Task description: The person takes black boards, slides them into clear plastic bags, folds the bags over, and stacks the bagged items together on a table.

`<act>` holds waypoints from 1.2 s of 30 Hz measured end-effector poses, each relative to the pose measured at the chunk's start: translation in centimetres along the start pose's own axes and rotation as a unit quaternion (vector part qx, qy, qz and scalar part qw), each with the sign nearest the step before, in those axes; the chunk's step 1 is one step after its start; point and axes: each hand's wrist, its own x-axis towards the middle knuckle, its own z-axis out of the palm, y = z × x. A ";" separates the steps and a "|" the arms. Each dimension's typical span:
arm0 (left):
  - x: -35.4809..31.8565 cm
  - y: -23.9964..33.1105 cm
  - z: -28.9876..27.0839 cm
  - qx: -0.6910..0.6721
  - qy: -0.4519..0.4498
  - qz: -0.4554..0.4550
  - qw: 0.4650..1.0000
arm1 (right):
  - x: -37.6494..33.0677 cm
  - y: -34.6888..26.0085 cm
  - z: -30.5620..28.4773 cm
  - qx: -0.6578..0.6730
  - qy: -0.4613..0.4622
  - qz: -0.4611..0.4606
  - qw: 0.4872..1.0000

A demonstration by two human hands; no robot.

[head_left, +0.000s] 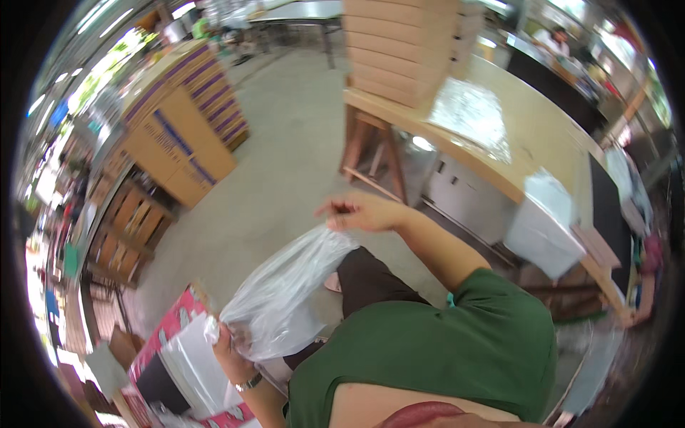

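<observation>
Bag (277, 299) between both hands, in front of the dark trousers (374, 279). Slants along its long axis from lower left, at the left hand (232, 357), to upper right, narrow end pointing at the right hand (367, 212). Left fingers curled tight round a bunched edge; right fingers loosely bent at the narrow end, but cannot tell whether pinching it. Looks clear, thin and glossy, with long creases, wider below. To the left, crates (132, 225), pink cloth (168, 323) under pale sheets (203, 367), then cartons (187, 139) on grey floor (285, 121). Rightward, stacked boxes (396, 53) and shiny film (471, 118) on a tan table (546, 114); farther off, a seated person (556, 46).
</observation>
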 end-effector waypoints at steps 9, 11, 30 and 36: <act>0.0 1.5 6.8 0.086 -0.056 -0.012 0.995 | -16.8 -6.6 -14.5 -0.179 0.674 -0.272 0.663; 1.7 0.4 5.6 0.133 -0.072 -0.032 0.988 | -20.3 -9.4 -15.1 -0.286 0.735 -0.273 0.551; 2.2 -1.0 13.3 0.202 -0.183 -0.091 0.958 | -33.0 -22.5 -15.1 -0.470 0.748 -0.228 0.410; 2.4 -1.1 11.6 0.196 -0.174 -0.085 0.961 | -32.9 -24.2 -13.5 -0.578 0.496 0.268 0.590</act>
